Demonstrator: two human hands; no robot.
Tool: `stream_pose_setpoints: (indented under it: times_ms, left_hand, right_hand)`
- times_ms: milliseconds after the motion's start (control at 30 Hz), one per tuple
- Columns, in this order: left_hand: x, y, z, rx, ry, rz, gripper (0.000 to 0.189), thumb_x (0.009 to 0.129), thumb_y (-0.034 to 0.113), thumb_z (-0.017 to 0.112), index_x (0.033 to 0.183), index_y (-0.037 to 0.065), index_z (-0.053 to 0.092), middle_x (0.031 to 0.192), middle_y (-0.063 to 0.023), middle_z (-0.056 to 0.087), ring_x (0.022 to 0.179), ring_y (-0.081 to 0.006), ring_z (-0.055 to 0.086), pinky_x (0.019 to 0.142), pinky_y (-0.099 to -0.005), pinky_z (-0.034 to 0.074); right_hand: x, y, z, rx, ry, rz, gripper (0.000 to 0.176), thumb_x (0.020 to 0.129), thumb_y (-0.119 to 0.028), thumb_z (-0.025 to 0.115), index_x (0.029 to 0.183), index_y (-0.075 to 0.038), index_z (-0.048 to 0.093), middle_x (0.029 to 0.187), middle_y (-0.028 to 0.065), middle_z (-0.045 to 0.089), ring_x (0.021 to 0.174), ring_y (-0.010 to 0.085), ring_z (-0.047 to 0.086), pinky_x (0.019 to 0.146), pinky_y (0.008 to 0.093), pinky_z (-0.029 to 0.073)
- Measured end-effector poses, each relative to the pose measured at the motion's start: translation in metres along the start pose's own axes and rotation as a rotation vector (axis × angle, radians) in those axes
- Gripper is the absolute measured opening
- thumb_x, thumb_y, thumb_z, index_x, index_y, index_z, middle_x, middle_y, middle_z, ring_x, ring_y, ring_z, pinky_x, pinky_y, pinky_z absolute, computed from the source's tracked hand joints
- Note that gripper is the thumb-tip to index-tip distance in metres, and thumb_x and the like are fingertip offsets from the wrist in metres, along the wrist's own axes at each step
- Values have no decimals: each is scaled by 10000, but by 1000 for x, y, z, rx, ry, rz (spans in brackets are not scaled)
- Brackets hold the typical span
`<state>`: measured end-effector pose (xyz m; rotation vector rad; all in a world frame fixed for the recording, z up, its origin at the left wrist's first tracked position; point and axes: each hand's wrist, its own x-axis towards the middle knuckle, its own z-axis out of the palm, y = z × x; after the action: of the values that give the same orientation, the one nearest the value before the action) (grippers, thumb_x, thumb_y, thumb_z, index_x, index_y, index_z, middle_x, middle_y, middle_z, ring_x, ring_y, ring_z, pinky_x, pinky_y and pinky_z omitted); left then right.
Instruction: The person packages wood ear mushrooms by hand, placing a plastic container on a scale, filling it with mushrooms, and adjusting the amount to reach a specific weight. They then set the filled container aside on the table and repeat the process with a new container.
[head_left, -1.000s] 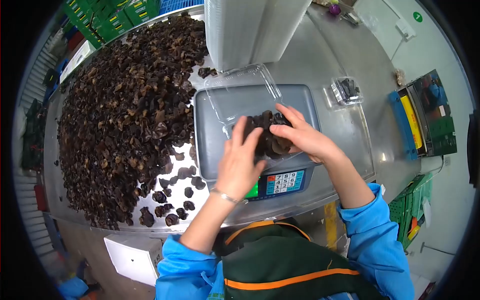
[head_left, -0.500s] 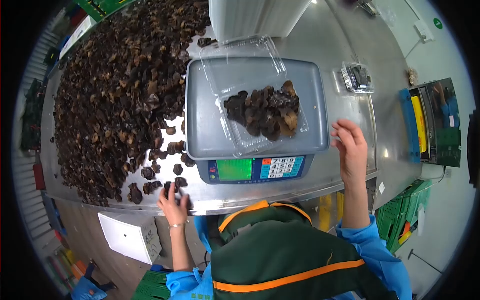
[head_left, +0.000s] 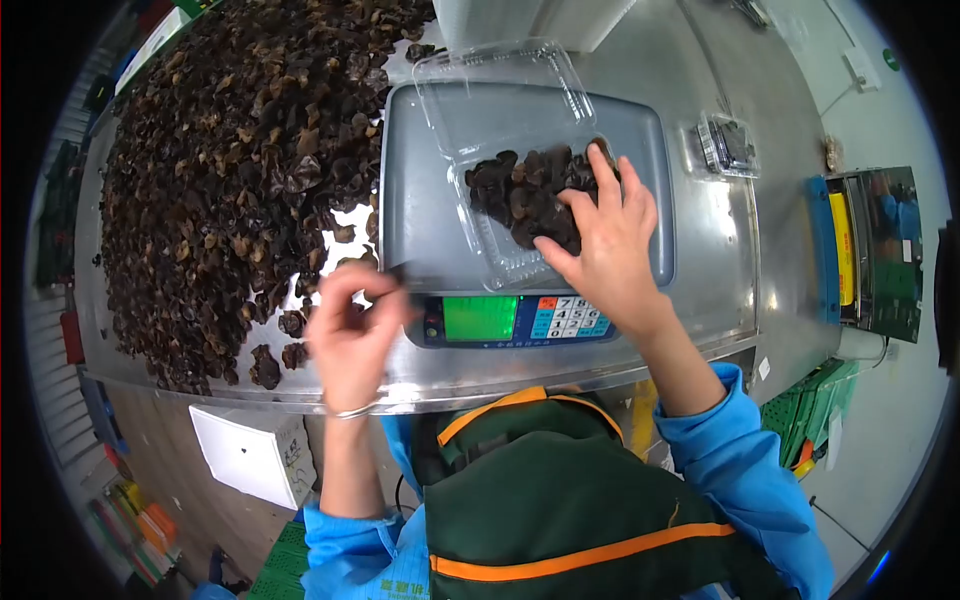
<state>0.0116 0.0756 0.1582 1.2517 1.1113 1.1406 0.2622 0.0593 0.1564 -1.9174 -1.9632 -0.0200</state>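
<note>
An open clear plastic box (head_left: 505, 262) rests on the grey tray of a scale (head_left: 425, 220), its lid folded back. Dark brown fungus pieces (head_left: 520, 190) lie inside it. My right hand (head_left: 610, 240) is over the box's right side, fingers spread on the pieces. Beside the scale's lower left corner is my left hand (head_left: 355, 325), thumb and fingers curled together in a pinch; a dark blurred piece (head_left: 400, 270) shows at its fingertips. A large heap of the same fungus (head_left: 230, 180) covers the table's left part.
White stacked containers (head_left: 520, 20) stand behind the scale. A closed clear box with dark contents (head_left: 730, 147) sits to the right on the metal table (head_left: 705, 260). Below the table's front edge is a white box (head_left: 250, 455). Green crates (head_left: 820, 405) stand at the lower right.
My right hand has moved left from beside the scale onto the pieces in the box. My left hand has risen from the table's front edge towards the scale with a dark piece.
</note>
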Motion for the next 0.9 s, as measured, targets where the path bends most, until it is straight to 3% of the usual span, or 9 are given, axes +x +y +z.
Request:
stream_pose_setpoints:
  times_ms: [133,200,267,333,400,500,800,867,900]
  left_hand:
    - [50,7,71,477,-364,220,209,734,8,658,934,49,611,1088,-128,521,852,-198,574,562,-222,524]
    - [53,17,85,881,-170,603,263,711,49,691,968,100,662,1067,-120,548,844,-214,541,602,-263,484]
    - [49,22,91,804,-149,572,300,712,54,694,1006,103,657,1022,-107,570,830,-188,537,608,-270,460]
    - [44,26,100,448,-339,198,337,727,46,698,1056,58,631,873,-53,601,770,-126,538,590,-234,443]
    - [43,24,108,238,-360,-87,333,736,29,699,1056,11,606,845,-20,590,769,-83,526,610,-207,435]
    - [44,18,110,58,-341,-138,285,730,42,702,996,21,603,774,1,596,693,-46,545,562,-182,442]
    - [33,14,112,-99,-275,-336,134,774,49,638,885,34,564,751,0,564,663,-31,519,534,-178,431]
    - [37,22,113,-358,-185,-597,92,804,41,610,883,31,565,782,-14,570,683,-47,526,553,-195,444]
    - [38,23,107,-391,-208,-580,104,829,43,590,919,9,551,825,-36,580,723,-64,534,579,-205,458]
  right_hand:
    - [1,4,-1,89,-20,113,304,638,-138,693,912,-32,612,1333,183,350,1264,409,219,1008,552,159]
    - [0,4,-10,99,55,118,303,622,-125,693,908,-59,617,1340,163,351,1267,401,219,1009,551,160]
    - [0,1,-25,124,65,154,324,607,-115,692,920,-86,612,1307,133,386,1257,377,243,1008,543,167]
    - [1,0,-35,111,70,83,351,598,-117,692,938,-101,603,1241,99,431,1231,341,290,1004,538,173]
    - [2,-2,-37,136,80,69,368,592,-118,690,949,-123,601,1092,42,499,1143,278,379,1000,532,178]
    - [0,-2,-35,190,76,26,348,603,-110,680,941,-141,606,872,-13,519,963,202,457,988,509,193]
    - [-2,-6,-35,200,19,-37,359,622,-85,680,974,-123,623,881,1,501,924,192,458,949,467,229]
    - [0,-4,-41,207,7,-7,366,620,-73,680,979,-114,625,892,7,495,914,196,455,936,454,236]
    - [-1,-4,-43,214,13,-7,370,620,-70,680,983,-109,624,892,10,496,911,199,455,927,450,241]
